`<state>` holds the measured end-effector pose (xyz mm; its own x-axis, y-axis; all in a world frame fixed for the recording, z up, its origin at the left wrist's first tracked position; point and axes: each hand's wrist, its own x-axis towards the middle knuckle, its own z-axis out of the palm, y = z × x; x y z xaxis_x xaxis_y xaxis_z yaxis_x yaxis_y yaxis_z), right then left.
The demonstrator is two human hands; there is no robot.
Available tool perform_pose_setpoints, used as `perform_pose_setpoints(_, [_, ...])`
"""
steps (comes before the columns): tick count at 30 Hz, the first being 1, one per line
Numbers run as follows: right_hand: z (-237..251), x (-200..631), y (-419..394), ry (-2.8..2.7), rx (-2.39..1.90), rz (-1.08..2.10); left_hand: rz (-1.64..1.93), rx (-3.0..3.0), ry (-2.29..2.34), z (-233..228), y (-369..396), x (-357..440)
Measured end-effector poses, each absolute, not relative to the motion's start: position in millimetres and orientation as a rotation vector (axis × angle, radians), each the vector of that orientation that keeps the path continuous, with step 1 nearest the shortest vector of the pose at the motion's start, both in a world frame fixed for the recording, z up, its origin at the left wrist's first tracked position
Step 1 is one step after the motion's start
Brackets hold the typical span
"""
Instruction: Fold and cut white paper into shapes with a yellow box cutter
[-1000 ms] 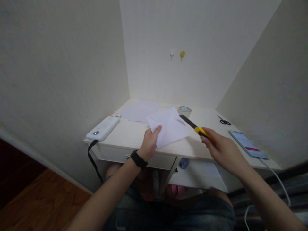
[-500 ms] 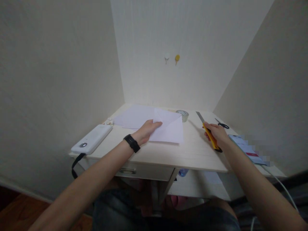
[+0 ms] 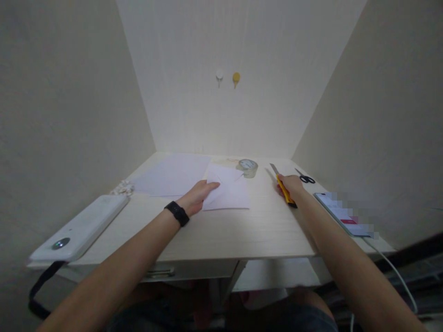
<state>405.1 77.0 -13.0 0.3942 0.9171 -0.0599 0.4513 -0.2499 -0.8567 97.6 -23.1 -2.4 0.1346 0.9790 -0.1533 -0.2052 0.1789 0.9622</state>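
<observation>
My left hand, with a black band on the wrist, rests flat on the left edge of a folded white paper lying on the pale wooden desk. My right hand lies on the desk to the right, fingers closed around a yellow utility knife whose blade points away toward the wall. A larger white sheet lies flat behind the folded paper.
A roll of clear tape stands behind the paper. Black-handled scissors lie at the far right, a phone with a cable nearer. A white power bank sits at the left edge. Two hooks hang on the wall.
Both hands have moved forward and down onto the desk. The folded paper, held up before, now lies flat. The knife has swung right and come down to the desktop.
</observation>
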Motion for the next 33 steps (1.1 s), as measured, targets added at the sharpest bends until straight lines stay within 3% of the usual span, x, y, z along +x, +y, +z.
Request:
perform_pose_setpoints(13, [-7, 401, 76, -1.720, -2.293, -0.100, 1.092, 1.017, 1.024, -2, -30, 98])
perform_pose_setpoints(33, [-18, 397, 69, -1.982, -2.239, -0.169, 1.088, 1.079, 0.939, -5, -30, 96])
